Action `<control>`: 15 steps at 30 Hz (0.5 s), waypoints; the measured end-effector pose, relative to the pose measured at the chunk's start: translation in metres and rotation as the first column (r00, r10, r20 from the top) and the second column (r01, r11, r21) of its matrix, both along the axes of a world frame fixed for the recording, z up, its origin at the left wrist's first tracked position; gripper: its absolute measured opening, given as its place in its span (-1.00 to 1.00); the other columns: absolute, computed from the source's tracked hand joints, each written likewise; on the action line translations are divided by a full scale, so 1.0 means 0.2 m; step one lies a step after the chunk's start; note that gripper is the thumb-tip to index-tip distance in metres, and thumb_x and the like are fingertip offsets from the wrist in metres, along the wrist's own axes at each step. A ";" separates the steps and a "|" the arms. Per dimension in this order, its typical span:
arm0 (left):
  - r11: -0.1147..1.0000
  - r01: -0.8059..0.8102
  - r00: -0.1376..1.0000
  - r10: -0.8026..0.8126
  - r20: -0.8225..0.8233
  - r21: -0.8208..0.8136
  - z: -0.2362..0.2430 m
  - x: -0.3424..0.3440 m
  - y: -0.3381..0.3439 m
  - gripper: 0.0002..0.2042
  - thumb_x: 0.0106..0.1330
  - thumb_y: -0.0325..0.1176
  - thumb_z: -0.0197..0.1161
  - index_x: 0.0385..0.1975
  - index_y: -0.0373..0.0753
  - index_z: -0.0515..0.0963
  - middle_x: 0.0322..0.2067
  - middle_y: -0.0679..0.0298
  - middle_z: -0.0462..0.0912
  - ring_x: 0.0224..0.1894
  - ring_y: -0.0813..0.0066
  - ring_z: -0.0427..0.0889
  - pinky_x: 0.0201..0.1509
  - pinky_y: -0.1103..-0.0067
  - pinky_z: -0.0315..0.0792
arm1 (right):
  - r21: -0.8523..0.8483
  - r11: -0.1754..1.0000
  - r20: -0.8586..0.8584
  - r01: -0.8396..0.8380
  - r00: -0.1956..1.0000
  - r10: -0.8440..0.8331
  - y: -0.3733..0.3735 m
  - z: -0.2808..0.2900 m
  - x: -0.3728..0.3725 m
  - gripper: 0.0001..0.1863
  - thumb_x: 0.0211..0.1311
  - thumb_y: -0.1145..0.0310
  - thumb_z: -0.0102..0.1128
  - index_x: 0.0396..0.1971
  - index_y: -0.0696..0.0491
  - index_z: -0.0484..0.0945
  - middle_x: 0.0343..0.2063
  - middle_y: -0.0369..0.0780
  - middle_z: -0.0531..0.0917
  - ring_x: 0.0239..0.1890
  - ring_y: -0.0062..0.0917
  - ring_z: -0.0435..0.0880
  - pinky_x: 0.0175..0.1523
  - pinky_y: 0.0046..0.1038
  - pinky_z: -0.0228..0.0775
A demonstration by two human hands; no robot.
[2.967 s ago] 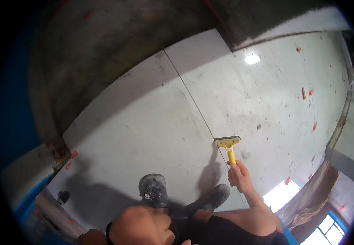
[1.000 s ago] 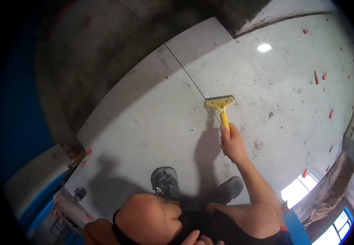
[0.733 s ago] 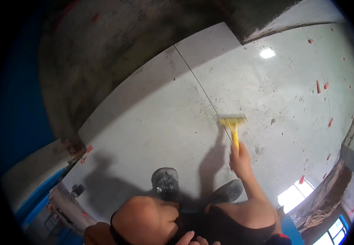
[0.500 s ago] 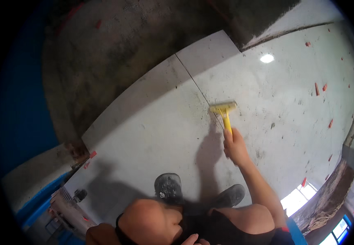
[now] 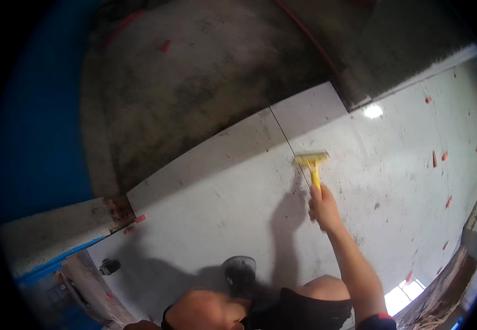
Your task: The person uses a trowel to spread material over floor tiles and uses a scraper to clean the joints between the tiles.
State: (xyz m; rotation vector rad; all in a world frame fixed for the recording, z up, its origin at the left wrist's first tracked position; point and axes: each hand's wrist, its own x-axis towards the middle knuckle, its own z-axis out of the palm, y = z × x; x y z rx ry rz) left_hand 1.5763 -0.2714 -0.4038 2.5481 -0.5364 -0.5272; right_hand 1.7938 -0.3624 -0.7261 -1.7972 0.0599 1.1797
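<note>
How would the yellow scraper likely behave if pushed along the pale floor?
The yellow scraper is probably stiff: its straight handle shows no bend. It's likely light, held by the right grip alone. Its wide head might catch on the dark seam at its left end.

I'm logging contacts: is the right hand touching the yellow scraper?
Touching: the head view shows the right hand gripping the yellow scraper by its handle.

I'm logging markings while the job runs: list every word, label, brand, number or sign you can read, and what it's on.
No readable text anywhere in view.
Yellow scraper in the right hand: no legible lettering; any marking is too small or blurred.
Dark shoe, red pieces, pale floor tiles: none legible.
</note>
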 end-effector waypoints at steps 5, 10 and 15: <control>0.996 -0.074 0.995 0.078 0.062 -0.058 -0.03 -0.04 0.00 -0.72 0.22 -0.29 0.07 -0.12 -0.17 0.59 -0.44 0.33 0.54 -0.31 0.47 0.51 0.05 0.44 0.42 | 0.040 0.998 0.029 0.039 0.999 -0.040 0.22 -0.08 0.14 -0.65 0.52 0.05 -0.10 -0.25 0.07 0.35 -0.63 -0.35 0.33 -0.75 -0.66 0.27 -0.66 -0.51 0.23; 0.996 -0.083 0.991 0.084 0.104 -0.016 -0.05 -0.08 0.02 -0.70 0.23 -0.29 0.05 -0.07 -0.18 0.56 -0.42 0.33 0.53 -0.28 0.46 0.52 0.09 0.42 0.43 | -0.022 1.000 -0.007 -0.007 1.000 0.007 0.30 -0.02 0.11 -0.63 0.52 0.04 -0.09 -0.22 0.09 0.36 -0.63 -0.36 0.32 -0.74 -0.65 0.28 -0.66 -0.51 0.21; 0.996 -0.073 0.991 0.078 0.110 -0.048 -0.05 -0.07 0.03 -0.70 0.24 -0.29 0.05 -0.07 -0.17 0.55 -0.41 0.35 0.53 -0.27 0.47 0.53 0.09 0.43 0.43 | -0.002 1.000 -0.001 0.018 1.000 -0.018 0.45 -0.03 0.20 -0.65 0.51 0.05 -0.11 -0.26 0.06 0.35 -0.66 -0.36 0.30 -0.76 -0.65 0.25 -0.68 -0.53 0.17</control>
